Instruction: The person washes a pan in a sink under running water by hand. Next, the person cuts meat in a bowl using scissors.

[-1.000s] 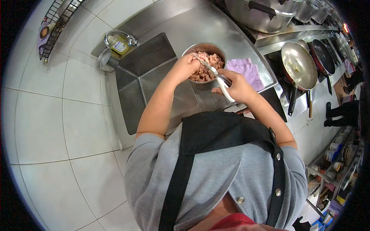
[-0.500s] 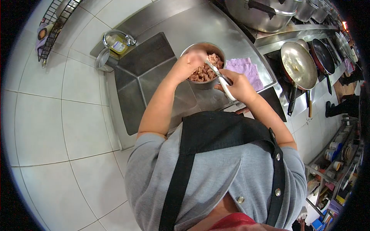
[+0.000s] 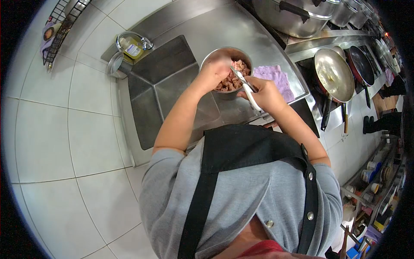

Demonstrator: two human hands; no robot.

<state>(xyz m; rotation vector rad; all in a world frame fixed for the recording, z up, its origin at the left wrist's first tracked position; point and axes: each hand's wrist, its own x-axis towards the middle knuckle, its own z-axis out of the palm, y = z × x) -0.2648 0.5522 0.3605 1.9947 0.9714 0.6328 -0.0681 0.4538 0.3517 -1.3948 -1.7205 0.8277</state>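
A round steel pot (image 3: 204, 55) on the metal counter holds many pieces of raw meat (image 3: 233, 82). My right hand (image 3: 268, 96) grips white-handled kitchen scissors (image 3: 250, 96) at the pot's near right side, their blades pointing in over the meat. Opposite it, my left hand (image 3: 214, 72) reaches over the pot's left rim close to the scissor tips. Motion smears its fingers, so whether a piece of meat is between them is unclear. A purple cloth (image 3: 275, 81) lies to the right of the pot.
Left of the pot is a steel sink (image 3: 166, 86), with a bottle of yellow liquid (image 3: 133, 48) and a small metal pot (image 3: 119, 65) by its corner. On the right, a frying pan (image 3: 333, 74) sits on the stove beside a darker pan (image 3: 361, 64). A large pot (image 3: 297, 19) stands behind.
My left hand has shifted slightly within the pot's mouth, still blurred. The scissors have turned and moved a little up and left in my right hand. The pot has hardly moved.
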